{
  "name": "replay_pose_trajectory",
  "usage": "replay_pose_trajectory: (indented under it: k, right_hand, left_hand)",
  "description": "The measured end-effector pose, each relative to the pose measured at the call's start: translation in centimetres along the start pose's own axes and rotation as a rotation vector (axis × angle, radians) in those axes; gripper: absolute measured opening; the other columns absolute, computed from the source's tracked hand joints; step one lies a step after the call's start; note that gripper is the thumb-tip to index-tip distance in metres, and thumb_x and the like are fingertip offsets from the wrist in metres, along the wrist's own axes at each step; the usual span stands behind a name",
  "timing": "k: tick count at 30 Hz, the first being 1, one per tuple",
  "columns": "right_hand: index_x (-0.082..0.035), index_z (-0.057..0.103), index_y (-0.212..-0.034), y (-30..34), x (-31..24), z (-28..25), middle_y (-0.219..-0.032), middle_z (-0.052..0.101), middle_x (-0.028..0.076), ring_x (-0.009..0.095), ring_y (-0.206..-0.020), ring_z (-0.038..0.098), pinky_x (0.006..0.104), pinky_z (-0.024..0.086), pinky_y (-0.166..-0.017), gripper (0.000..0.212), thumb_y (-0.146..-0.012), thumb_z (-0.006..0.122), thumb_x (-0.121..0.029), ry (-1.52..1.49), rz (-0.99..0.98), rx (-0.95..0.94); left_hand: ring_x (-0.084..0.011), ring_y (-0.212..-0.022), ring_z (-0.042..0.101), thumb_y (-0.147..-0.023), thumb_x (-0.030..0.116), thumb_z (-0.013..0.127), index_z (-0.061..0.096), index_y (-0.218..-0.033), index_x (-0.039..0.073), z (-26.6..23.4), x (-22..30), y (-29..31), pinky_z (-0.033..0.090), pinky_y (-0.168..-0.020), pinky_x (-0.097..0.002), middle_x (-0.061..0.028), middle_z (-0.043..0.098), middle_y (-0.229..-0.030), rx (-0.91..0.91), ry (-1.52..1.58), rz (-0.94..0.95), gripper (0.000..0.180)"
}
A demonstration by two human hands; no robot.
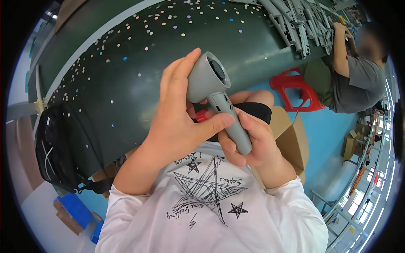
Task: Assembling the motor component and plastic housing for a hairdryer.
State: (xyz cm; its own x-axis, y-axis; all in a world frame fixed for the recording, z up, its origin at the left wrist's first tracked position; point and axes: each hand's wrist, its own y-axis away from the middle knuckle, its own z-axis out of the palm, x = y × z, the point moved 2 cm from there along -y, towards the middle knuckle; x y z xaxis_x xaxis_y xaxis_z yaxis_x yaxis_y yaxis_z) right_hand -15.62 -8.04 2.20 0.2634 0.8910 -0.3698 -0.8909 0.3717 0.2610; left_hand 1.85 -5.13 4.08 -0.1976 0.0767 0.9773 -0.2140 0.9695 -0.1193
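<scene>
Between my two hands is a grey hair dryer housing [198, 82], tilted, its round head up and its handle slanting down to the right. A dark round part shows inside the head's open end, and small slots run along the handle. My left hand [175, 105] is wrapped round the back of the head, its thumb pressed on the upper handle. Lower down, my right hand [253, 143] grips the handle, thumb on top and fingers underneath. Part of a red thing [202, 115] shows behind my left hand; I cannot make out what it is.
A dark green table [135, 97] bears many scattered small round stickers. Grey plastic parts [301, 25] lie piled at its far right, where a co-worker [358, 71] sits. A red stool [297, 90], an open cardboard box [295, 143] and a black bag [57, 147] stand around me.
</scene>
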Motion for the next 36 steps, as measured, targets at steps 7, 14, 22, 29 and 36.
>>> replay_pose_trajectory:
  k: [7,14,22,29,36]
  right_hand:
    - [-0.002,0.04,-0.137,-0.8,-0.3,0.3,-0.077,0.057,0.01,0.013,-0.042,0.044,0.0237,0.036,-0.04,0.051,-0.104,0.036,-0.04,-0.02,-0.028,0.048]
    - [0.0,0.04,-0.139,-0.5,-0.4,1.1,-0.078,0.056,0.008,0.009,-0.045,0.042,0.0204,0.032,-0.041,0.054,-0.103,0.041,-0.039,0.25,-0.17,0.047]
    - [0.006,0.039,-0.139,-1.1,-1.5,3.4,-0.096,0.059,0.009,0.008,-0.049,0.043,0.0208,0.034,-0.042,0.053,-0.104,0.04,-0.035,0.452,-0.267,0.117]
    - [0.007,0.037,-0.139,-2.3,-1.8,4.3,-0.093,0.06,0.013,0.011,-0.042,0.043,0.0239,0.036,-0.04,0.05,-0.104,0.035,-0.029,0.307,-0.173,0.014]
    - [0.007,0.043,-0.13,-3.2,-1.9,2.8,-0.077,0.059,0.015,0.014,-0.041,0.048,0.0251,0.038,-0.04,0.052,-0.102,0.037,-0.038,0.291,-0.079,-0.201]
  left_hand:
    - [-0.0147,-0.104,0.054,-0.074,0.026,0.083,0.034,-0.146,0.007,-0.6,1.1,-0.9,0.046,-0.063,-0.0205,-0.0085,0.04,-0.133,0.034,-0.148,0.101,0.089]
    - [-0.0188,-0.112,0.052,-0.073,0.023,0.084,0.029,-0.146,0.006,-1.0,0.8,-1.1,0.048,-0.068,-0.0234,-0.0132,0.038,-0.138,-0.066,-0.039,0.223,0.093]
    - [-0.028,-0.121,0.049,-0.071,0.021,0.087,0.025,-0.146,0.004,-1.6,0.5,-1.7,0.046,-0.096,-0.0384,-0.0196,0.037,-0.14,0.006,-0.033,0.476,0.098]
    - [-0.0276,-0.124,0.048,-0.067,0.023,0.09,0.026,-0.146,0.002,-3.3,1.6,-2.2,0.044,-0.1,-0.0382,-0.0194,0.039,-0.14,0.013,-0.047,0.422,0.104]
    - [-0.026,-0.122,0.049,-0.067,0.022,0.09,0.028,-0.146,0.0,-3.6,1.3,-1.4,0.044,-0.1,-0.0367,-0.0181,0.04,-0.138,0.088,0.007,0.438,0.102]
